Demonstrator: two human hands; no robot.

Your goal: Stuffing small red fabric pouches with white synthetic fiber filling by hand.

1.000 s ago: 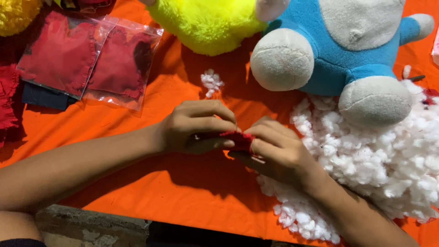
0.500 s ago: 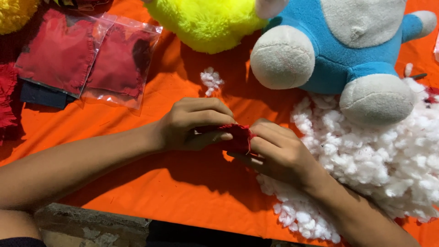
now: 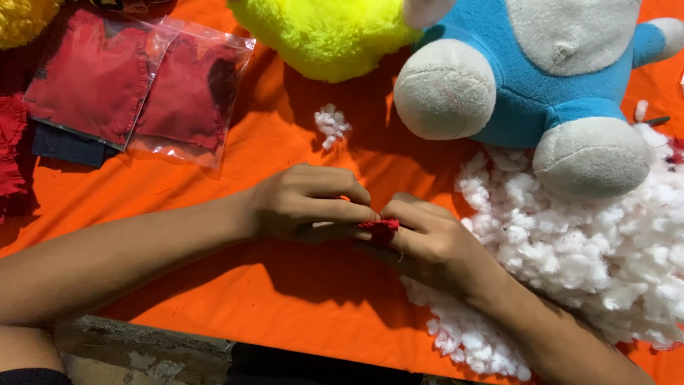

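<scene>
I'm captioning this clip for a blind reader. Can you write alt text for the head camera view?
Two bare hands, left hand and right hand, pinch a small red fabric piece between them over an orange cloth. White stuffing is heaped to the right below a blue plush toy; bagged red fabric lies upper left.

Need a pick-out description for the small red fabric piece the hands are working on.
Start at the blue plush toy at the top right, with the white stuffing pile below it. Left of that pile, the left hand and right hand meet over the orange cloth. The small red fabric piece is pinched between their fingertips, unlike the bagged red pieces far left.
</scene>
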